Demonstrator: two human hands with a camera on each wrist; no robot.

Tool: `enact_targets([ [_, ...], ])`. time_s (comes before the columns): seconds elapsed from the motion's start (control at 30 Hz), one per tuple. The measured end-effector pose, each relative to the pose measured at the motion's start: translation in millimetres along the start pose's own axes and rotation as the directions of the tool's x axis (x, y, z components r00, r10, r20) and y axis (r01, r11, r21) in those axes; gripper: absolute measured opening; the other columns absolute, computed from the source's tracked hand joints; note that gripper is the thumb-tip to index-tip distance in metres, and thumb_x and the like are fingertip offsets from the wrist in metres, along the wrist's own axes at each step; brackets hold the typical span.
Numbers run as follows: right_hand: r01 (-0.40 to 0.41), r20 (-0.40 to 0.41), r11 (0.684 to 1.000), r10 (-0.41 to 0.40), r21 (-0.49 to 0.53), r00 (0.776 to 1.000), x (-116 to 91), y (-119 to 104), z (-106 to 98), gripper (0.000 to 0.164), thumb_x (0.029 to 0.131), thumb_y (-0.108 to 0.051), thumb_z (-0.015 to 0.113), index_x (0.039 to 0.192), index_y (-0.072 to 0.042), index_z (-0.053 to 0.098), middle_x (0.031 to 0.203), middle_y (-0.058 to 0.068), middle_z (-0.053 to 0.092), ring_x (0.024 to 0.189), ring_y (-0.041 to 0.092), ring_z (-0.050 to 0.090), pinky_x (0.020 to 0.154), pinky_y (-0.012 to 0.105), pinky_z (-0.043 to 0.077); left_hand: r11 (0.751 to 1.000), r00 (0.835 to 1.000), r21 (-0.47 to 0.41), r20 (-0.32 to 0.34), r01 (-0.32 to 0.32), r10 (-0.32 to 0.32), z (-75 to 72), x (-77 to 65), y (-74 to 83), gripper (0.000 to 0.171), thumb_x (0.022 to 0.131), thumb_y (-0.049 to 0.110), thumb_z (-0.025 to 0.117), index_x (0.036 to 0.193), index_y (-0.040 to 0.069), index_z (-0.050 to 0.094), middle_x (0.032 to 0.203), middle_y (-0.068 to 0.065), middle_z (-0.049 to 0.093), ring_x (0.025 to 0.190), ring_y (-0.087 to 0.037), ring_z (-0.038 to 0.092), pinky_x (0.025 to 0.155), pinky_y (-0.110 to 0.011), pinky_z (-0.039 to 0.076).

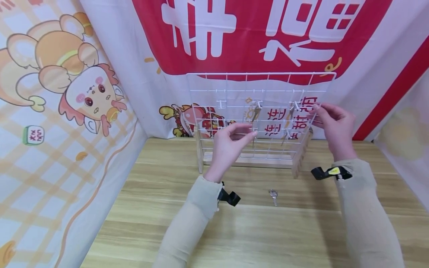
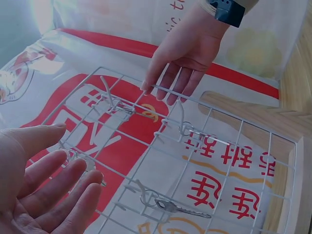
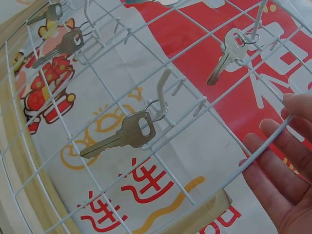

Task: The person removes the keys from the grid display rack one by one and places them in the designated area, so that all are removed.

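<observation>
A white wire grid rack (image 1: 261, 73) with wooden feet stands upright on the table. My right hand (image 1: 336, 123) grips its right edge wire, thumb on one side and fingers on the other. My left hand (image 1: 231, 145) is in front of the grid's middle, thumb apart from loosely bent fingers, holding nothing. Metal keys on small rings hang from white hooks; the right wrist view shows one key (image 3: 134, 134) closest and another key (image 3: 226, 58) higher up the grid. In the left wrist view, a key (image 2: 170, 205) hangs beyond my left fingers.
A loose key (image 1: 273, 196) with a ring lies on the wood-grain table (image 1: 254, 230) in front of the rack. Behind it hangs a printed cloth (image 1: 174, 89) with red and white characters. Another patterned cloth (image 1: 50, 167) borders the left side.
</observation>
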State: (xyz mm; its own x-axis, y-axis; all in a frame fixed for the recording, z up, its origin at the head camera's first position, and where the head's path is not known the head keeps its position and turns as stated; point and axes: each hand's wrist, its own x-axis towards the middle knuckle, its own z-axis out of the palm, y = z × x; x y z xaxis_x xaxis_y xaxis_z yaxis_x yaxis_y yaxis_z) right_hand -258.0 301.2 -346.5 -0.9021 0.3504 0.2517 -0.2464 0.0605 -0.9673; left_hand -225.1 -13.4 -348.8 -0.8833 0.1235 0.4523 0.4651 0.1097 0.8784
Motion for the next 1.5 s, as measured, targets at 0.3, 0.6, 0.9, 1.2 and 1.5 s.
enact_targets([
  [0.3,-0.003,0.035,0.999,0.005,-0.048,0.999,0,-4,1,0.05,0.088,-0.038,0.077,0.128,-0.01,0.071,0.12,0.006,0.071,0.099,0.012,0.072,0.078,0.02,0.055,1.0,1.0,-0.011,-0.008,0.005,-0.005,-1.7,17.3,6.9,0.032,0.09,0.03,0.082,0.116,0.012,0.075,0.103,0.005,0.074,0.09,-0.011,0.071,0.08,-0.028,0.059],
  [0.6,-0.01,0.06,0.999,0.012,-0.033,0.998,1,-5,0,0.049,0.089,-0.036,0.077,0.129,-0.009,0.07,0.118,0.006,0.071,0.096,0.012,0.072,0.078,0.021,0.055,0.999,0.999,-0.026,-0.035,0.025,-0.026,3.9,34.2,4.1,0.035,0.089,0.028,0.083,0.119,0.014,0.073,0.11,0.005,0.073,0.096,-0.01,0.07,0.083,-0.024,0.057],
  [0.9,-0.005,0.074,0.999,0.008,-0.036,0.997,1,-4,-1,0.047,0.089,-0.036,0.077,0.127,-0.01,0.072,0.117,0.006,0.071,0.096,0.013,0.072,0.078,0.022,0.055,0.997,0.997,0.014,-0.034,0.075,-0.074,9.9,43.9,-0.1,0.034,0.091,0.032,0.08,0.121,0.017,0.072,0.109,0.008,0.071,0.096,-0.007,0.069,0.083,-0.022,0.057],
  [1.2,0.01,0.069,0.999,-0.008,-0.036,0.998,1,-2,-2,0.048,0.089,-0.036,0.077,0.127,-0.007,0.071,0.115,0.006,0.072,0.095,0.011,0.072,0.078,0.021,0.055,0.994,0.995,-0.029,-0.006,0.103,-0.103,14.5,52.0,-1.1,0.028,0.094,0.029,0.077,0.118,0.015,0.074,0.105,0.009,0.072,0.092,-0.008,0.069,0.082,-0.023,0.057],
  [1.5,0.018,0.059,0.999,-0.016,-0.04,0.998,1,-1,-2,0.044,0.089,-0.036,0.077,0.124,-0.009,0.073,0.115,0.005,0.072,0.096,0.011,0.072,0.078,0.02,0.055,0.994,0.995,-0.043,-0.011,0.102,-0.102,19.5,54.1,3.9,0.023,0.095,0.026,0.076,0.115,0.016,0.073,0.103,0.008,0.07,0.092,-0.009,0.068,0.081,-0.022,0.057],
])
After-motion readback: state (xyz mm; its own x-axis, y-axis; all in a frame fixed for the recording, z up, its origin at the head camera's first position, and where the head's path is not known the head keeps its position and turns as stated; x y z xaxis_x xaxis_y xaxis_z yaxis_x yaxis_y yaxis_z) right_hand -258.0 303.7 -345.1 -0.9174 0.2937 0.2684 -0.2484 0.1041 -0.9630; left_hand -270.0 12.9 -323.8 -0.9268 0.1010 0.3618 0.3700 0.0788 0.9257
